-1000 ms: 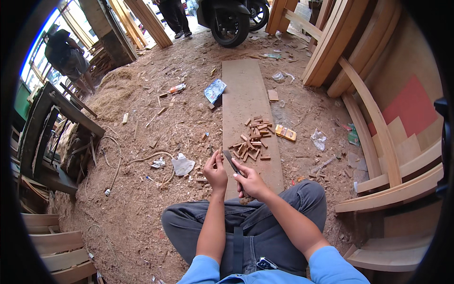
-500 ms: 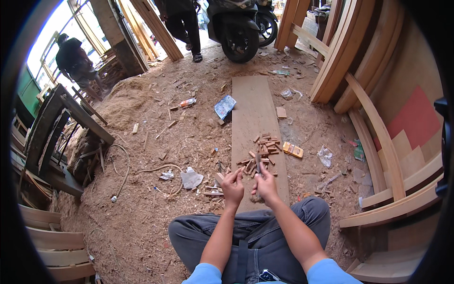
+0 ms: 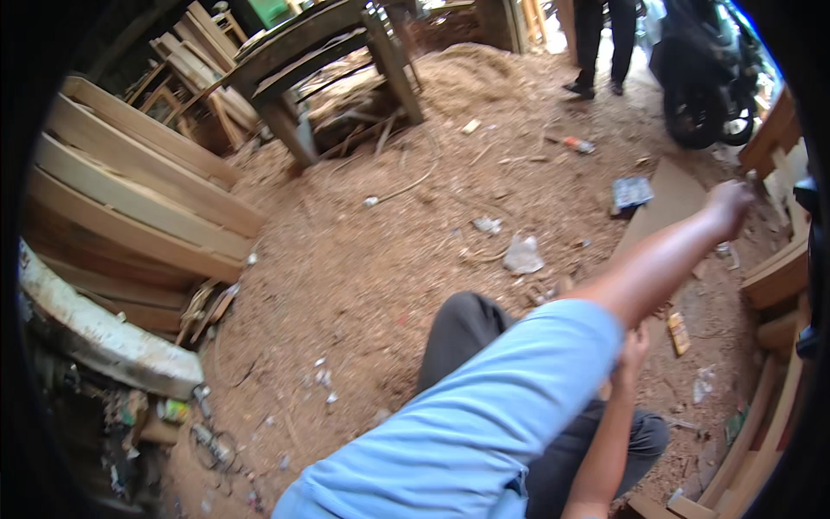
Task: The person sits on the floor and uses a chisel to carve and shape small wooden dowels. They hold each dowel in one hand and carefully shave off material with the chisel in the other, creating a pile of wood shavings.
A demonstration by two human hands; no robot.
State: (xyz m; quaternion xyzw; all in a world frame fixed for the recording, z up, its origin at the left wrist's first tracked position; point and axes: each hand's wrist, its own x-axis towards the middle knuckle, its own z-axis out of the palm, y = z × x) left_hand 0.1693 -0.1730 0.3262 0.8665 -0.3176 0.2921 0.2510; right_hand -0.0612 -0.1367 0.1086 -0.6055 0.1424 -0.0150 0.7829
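My left arm, in a light blue sleeve, reaches across toward the far right. At its end my left hand (image 3: pixel 731 209) is closed in a fist beyond the plank; blur hides what it may hold. Underneath that arm, my right hand (image 3: pixel 635 348) is raised near the left elbow. Its fingers are partly covered, and no tool shows in it. The flat wooden plank (image 3: pixel 664 203) runs along the ground, mostly behind the left forearm. The pile of small wood pieces is almost wholly hidden by that forearm.
A yellow packet (image 3: pixel 679 334) and a blue packet (image 3: pixel 632 192) lie beside the plank. Sawdust covers the ground, with a white scrap (image 3: pixel 523 255) and a cable. Stacked boards (image 3: pixel 138 173) stand left, a wooden frame (image 3: pixel 298 52) behind. A person (image 3: pixel 603 43) stands near a motorbike (image 3: pixel 700 78).
The view has swung left. My left hand has left the plank's near end and stretched far forward and right. The dark tool seen earlier in my right hand is out of sight.
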